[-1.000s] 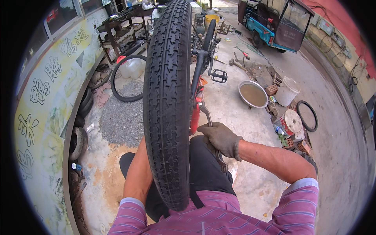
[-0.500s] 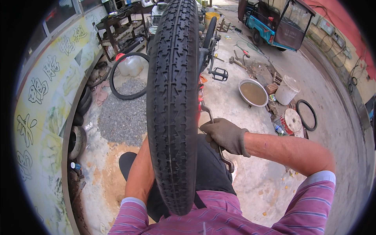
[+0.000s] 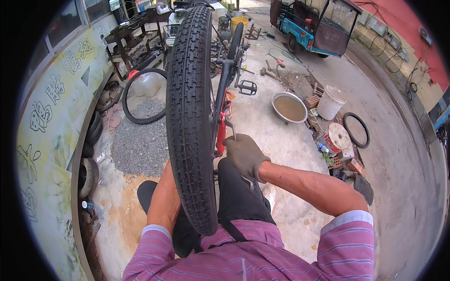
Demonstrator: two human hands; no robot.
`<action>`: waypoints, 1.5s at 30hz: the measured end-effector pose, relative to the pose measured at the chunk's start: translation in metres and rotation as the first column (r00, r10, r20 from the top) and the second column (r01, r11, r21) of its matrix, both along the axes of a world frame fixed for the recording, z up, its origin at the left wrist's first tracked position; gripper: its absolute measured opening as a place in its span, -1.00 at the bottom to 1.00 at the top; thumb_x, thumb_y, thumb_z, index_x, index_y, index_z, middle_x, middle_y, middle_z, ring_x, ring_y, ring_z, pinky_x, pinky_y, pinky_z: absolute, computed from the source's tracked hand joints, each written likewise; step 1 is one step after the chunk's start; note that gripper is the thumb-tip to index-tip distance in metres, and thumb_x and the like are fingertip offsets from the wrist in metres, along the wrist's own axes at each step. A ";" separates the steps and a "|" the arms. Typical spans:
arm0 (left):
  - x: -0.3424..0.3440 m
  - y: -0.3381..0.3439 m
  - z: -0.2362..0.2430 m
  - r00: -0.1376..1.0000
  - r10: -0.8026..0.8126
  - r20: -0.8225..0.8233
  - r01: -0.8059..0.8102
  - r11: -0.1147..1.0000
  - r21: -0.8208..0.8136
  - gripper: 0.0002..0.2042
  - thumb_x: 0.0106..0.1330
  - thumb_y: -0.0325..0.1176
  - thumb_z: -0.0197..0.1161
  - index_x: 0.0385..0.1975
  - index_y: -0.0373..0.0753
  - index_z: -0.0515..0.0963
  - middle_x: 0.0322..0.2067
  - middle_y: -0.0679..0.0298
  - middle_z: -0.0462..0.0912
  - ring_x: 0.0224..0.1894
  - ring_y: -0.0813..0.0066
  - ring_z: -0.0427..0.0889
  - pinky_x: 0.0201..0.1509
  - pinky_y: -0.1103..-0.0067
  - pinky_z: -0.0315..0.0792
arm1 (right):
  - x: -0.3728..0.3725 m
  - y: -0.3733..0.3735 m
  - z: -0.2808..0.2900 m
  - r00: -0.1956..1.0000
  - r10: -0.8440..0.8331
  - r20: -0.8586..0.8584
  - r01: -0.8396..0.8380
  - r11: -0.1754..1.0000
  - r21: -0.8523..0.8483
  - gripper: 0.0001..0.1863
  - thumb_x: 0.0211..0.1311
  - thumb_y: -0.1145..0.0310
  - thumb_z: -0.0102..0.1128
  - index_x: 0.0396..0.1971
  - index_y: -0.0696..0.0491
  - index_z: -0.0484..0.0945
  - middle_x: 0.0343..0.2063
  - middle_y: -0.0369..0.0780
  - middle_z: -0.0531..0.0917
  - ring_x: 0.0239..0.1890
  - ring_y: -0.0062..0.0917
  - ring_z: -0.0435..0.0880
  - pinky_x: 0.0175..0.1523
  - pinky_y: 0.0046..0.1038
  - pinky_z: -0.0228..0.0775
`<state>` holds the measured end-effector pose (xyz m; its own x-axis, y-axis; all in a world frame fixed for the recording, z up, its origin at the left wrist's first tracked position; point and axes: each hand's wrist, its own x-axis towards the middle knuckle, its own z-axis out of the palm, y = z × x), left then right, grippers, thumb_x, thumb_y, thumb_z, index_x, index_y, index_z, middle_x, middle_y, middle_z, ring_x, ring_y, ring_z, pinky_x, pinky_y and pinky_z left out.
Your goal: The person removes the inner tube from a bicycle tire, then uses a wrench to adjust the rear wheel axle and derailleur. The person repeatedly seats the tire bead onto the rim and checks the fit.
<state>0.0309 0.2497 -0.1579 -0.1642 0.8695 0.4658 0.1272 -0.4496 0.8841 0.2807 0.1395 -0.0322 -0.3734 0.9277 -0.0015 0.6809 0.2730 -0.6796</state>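
Observation:
A bicycle wheel with a black knobbly tyre (image 3: 191, 117) stands upright close in front of me, between my arms. My right hand (image 3: 246, 157), in a grey-brown work glove, is closed round a bent metal wrench (image 3: 230, 124). The wrench's upper end meets the bike beside the red fork (image 3: 220, 138), near the wheel's middle; the exact contact is hidden. Its lower end sticks out below the glove. My left forearm (image 3: 165, 194) passes behind the tyre, which hides my left hand. Beyond the wheel lie the bike's dark frame (image 3: 225, 77) and a pedal (image 3: 247, 87).
A metal basin of murky water (image 3: 289, 107) sits to the right, near a white bucket (image 3: 332, 102), a round-lidded tub (image 3: 336, 137) and a loose tyre (image 3: 356, 130). Left are another tyre (image 3: 125, 98), a plastic jug (image 3: 147, 84) and gravel (image 3: 138, 145). A hammer (image 3: 269, 73) lies farther off.
The wheel now appears farther left and tilted, showing more of the fork and frame. My right hand and the wrench have shifted left, with the wrench's lower end closer in to my leg.

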 end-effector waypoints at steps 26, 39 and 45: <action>0.012 0.003 0.010 0.942 0.074 0.328 -0.086 0.996 0.022 -0.57 0.56 -0.07 0.12 0.07 -0.37 0.56 -0.01 0.03 0.60 0.05 0.25 0.59 0.21 0.43 0.43 | 0.003 -0.052 0.015 0.908 -0.417 -0.034 0.380 0.855 -0.353 -0.77 0.45 0.21 0.14 -0.10 0.05 0.48 -0.68 -0.42 0.37 -0.74 -0.68 0.29 -0.68 -0.50 0.05; 0.005 -0.007 0.016 0.967 0.150 0.204 -0.154 0.988 0.003 -0.61 0.53 -0.13 0.13 0.01 -0.40 0.57 -0.15 0.08 0.66 -0.08 0.35 0.62 0.12 0.48 0.47 | -0.029 0.016 -0.161 0.910 -0.175 0.375 0.038 0.938 0.346 -0.68 0.52 0.19 0.03 0.03 0.08 0.58 -0.17 -0.10 0.74 -0.22 -0.13 0.72 -0.11 -0.24 0.54; -0.001 -0.005 0.017 0.984 0.126 0.128 -0.130 0.991 0.019 -0.54 0.59 -0.07 -0.06 -0.03 -0.41 0.57 -0.20 0.07 0.66 -0.16 0.29 0.60 0.01 0.41 0.46 | -0.006 0.109 -0.104 0.819 -0.060 0.570 0.161 0.979 -0.128 -0.68 0.45 0.18 0.03 -0.02 0.01 0.65 -0.07 -0.06 0.73 -0.06 -0.13 0.72 -0.02 -0.16 0.57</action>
